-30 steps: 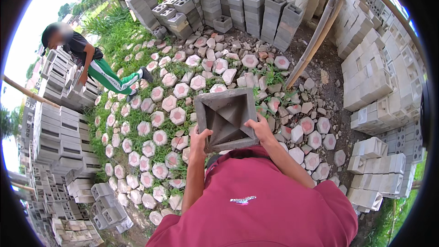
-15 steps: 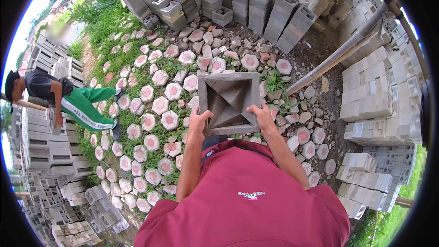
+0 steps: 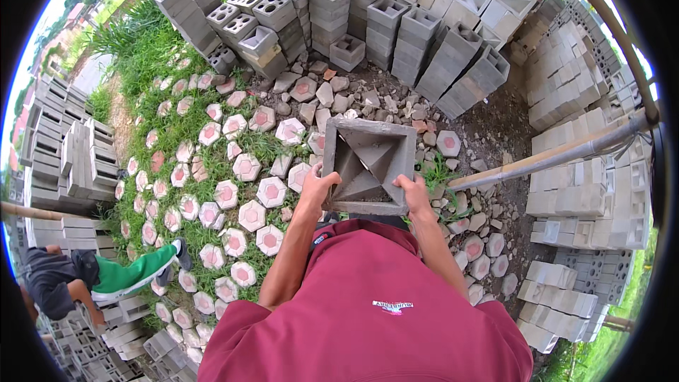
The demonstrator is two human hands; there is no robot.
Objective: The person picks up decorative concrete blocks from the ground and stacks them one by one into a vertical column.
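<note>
A square grey concrete ventilation block (image 3: 385,148), with slanted triangular faces inside its frame, is held in front of my body. My left hand (image 3: 320,188) grips its near left corner, thumb over the rim. On the near right side my right hand (image 3: 414,192) grips it the same way. The fingers under the block are hidden. Beneath and beyond it lie rubble (image 3: 368,102) and hexagonal paving stones (image 3: 252,215) with reddish centres, set in grass.
Grey hollow blocks (image 3: 329,22) stand in leaning stacks ahead. Pale block stacks (image 3: 566,191) line the right, where a slanting bamboo pole (image 3: 523,168) crosses. More blocks (image 3: 60,163) stand left, near another person in green trousers (image 3: 131,269).
The block and my hands have shifted slightly right in view. The stacks ahead appear nearer. The other person has moved lower along the left side of the view.
</note>
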